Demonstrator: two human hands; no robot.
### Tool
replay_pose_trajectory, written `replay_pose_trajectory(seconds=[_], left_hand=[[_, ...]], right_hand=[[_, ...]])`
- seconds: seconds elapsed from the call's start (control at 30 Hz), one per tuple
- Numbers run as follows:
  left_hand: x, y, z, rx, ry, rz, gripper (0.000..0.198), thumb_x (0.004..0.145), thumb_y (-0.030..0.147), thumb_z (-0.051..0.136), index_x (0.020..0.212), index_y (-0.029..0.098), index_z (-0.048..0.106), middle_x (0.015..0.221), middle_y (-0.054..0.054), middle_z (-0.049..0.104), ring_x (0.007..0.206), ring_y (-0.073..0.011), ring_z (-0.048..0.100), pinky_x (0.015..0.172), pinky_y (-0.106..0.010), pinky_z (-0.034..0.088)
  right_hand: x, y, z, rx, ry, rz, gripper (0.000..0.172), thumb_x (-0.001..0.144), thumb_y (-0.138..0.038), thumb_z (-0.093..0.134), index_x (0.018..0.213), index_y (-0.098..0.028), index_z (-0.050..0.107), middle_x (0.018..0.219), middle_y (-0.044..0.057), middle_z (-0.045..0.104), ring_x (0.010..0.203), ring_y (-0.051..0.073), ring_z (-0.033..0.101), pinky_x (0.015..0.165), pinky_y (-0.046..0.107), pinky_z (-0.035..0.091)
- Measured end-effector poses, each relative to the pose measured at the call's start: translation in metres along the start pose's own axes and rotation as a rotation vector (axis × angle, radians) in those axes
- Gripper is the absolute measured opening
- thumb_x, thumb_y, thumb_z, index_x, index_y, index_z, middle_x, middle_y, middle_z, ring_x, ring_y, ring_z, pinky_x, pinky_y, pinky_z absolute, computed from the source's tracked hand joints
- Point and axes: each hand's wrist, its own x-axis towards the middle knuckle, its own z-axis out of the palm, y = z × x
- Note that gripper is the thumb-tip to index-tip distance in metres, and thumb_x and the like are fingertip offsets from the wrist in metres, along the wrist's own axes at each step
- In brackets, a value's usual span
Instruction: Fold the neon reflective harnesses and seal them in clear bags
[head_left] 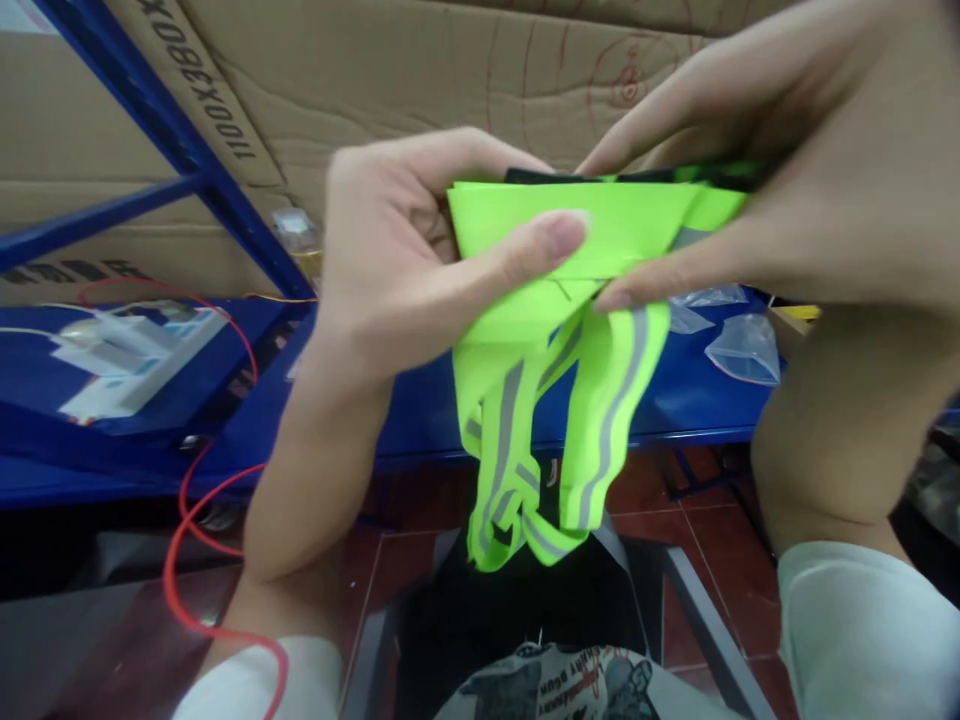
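Observation:
A neon yellow-green reflective strap bundle point(517, 325) with grey stripes hangs between my two hands, its looped straps dangling below. Its upper part is a wide flat band, with black material showing along the top edge. My left hand point(420, 240) grips the left side, thumb pressed flat on the front and fingers behind. On the right side, my right hand point(750, 200) pinches the band, with the thumb low on the front and the fingers over the back. The fingertips behind the band are hidden.
A blue bench point(420, 405) runs behind the straps. On it lie a white power strip point(142, 365) with plugs and clear plastic bags point(744, 348). Cardboard point(420, 75) stands at the back beside a blue metal frame point(199, 185). A red cable point(176, 580) curls near my left arm.

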Motion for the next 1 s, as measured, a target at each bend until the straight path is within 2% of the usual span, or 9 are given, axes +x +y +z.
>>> replay_pose_trajectory(seconds=[0.07, 0.1, 0.17, 0.3, 0.4, 0.57, 0.73, 0.87, 1.0], left_hand=[[0.014, -0.046, -0.009, -0.079, -0.083, -0.124, 0.041, 0.079, 0.045, 0.100, 0.102, 0.015, 0.085, 0.091, -0.005, 0.081, 0.070, -0.0140, 0.073, 0.058, -0.026, 0.061], [0.019, -0.072, -0.012, -0.093, -0.083, -0.235, 0.047, 0.078, 0.051, 0.099, 0.102, 0.014, 0.083, 0.090, -0.007, 0.081, 0.068, -0.0139, 0.071, 0.057, -0.026, 0.060], [0.022, -0.126, -0.017, -0.078, -0.118, -0.437, 0.055, 0.073, 0.052, 0.101, 0.107, 0.013, 0.080, 0.091, -0.008, 0.081, 0.067, -0.0155, 0.071, 0.055, -0.027, 0.058], [0.010, -0.212, -0.019, -0.035, -0.168, -0.660, 0.064, 0.074, 0.050, 0.099, 0.120, 0.015, 0.072, 0.092, -0.008, 0.080, 0.073, -0.0213, 0.076, 0.064, -0.031, 0.061], [-0.007, -0.250, -0.013, -0.034, -0.119, -0.705, 0.083, 0.058, 0.034, 0.106, 0.127, 0.018, 0.062, 0.096, -0.005, 0.078, 0.081, -0.0208, 0.075, 0.072, -0.032, 0.062], [-0.034, -0.283, -0.002, -0.139, 0.031, -0.735, 0.081, 0.054, 0.025, 0.104, 0.117, 0.019, 0.054, 0.100, -0.004, 0.077, 0.088, -0.0203, 0.075, 0.084, -0.035, 0.063], [-0.048, -0.298, 0.003, -0.167, 0.044, -0.655, 0.076, 0.057, 0.031, 0.102, 0.117, 0.019, 0.058, 0.107, -0.006, 0.077, 0.093, -0.0201, 0.075, 0.088, -0.036, 0.063], [-0.049, -0.298, 0.006, -0.220, 0.047, -0.628, 0.082, 0.054, 0.032, 0.105, 0.119, 0.018, 0.057, 0.108, -0.008, 0.078, 0.098, -0.0239, 0.078, 0.091, -0.038, 0.064], [-0.048, -0.284, 0.001, 0.082, -0.064, -0.437, 0.063, 0.068, 0.028, 0.099, 0.120, 0.017, 0.065, 0.114, -0.009, 0.079, 0.107, -0.0277, 0.077, 0.098, -0.042, 0.062]], right_hand=[[0.018, 0.031, 0.002, -0.208, -0.117, -0.047, 0.045, 0.062, -0.036, 0.106, 0.103, -0.024, 0.088, 0.092, 0.000, 0.084, 0.082, 0.016, 0.078, 0.056, 0.015, 0.060], [0.026, 0.055, 0.005, -0.212, -0.160, -0.062, 0.053, 0.065, -0.040, 0.104, 0.112, -0.022, 0.087, 0.099, 0.002, 0.085, 0.083, 0.016, 0.078, 0.062, 0.019, 0.064], [0.040, 0.116, 0.015, -0.083, -0.081, 0.050, 0.067, 0.068, -0.043, 0.102, 0.126, -0.018, 0.080, 0.118, 0.007, 0.083, 0.097, 0.022, 0.078, 0.077, 0.032, 0.070], [0.050, 0.241, 0.044, 0.112, 0.149, 0.239, 0.087, 0.049, -0.038, 0.109, 0.128, -0.021, 0.074, 0.085, 0.000, 0.076, 0.077, 0.022, 0.073, 0.071, 0.037, 0.065], [0.048, 0.293, 0.066, 0.166, 0.320, 0.354, 0.094, 0.039, -0.038, 0.109, 0.124, -0.021, 0.074, 0.074, -0.003, 0.071, 0.071, 0.022, 0.070, 0.072, 0.041, 0.064], [0.038, 0.310, 0.083, 0.290, 0.356, 0.398, 0.087, 0.039, -0.040, 0.109, 0.116, -0.017, 0.077, 0.089, 0.003, 0.080, 0.086, 0.025, 0.076, 0.087, 0.042, 0.064], [0.023, 0.313, 0.074, 0.431, 0.126, 0.376, 0.058, 0.056, -0.047, 0.106, 0.100, -0.018, 0.081, 0.097, 0.005, 0.084, 0.089, 0.021, 0.078, 0.092, 0.039, 0.065], [0.020, 0.322, 0.071, 0.375, 0.219, 0.354, 0.061, 0.055, -0.053, 0.106, 0.100, -0.019, 0.082, 0.091, 0.004, 0.084, 0.081, 0.020, 0.076, 0.079, 0.036, 0.066], [0.023, 0.327, 0.078, 0.303, 0.320, 0.202, 0.066, 0.057, -0.057, 0.105, 0.107, -0.020, 0.083, 0.099, 0.005, 0.085, 0.090, 0.024, 0.079, 0.091, 0.043, 0.068]])
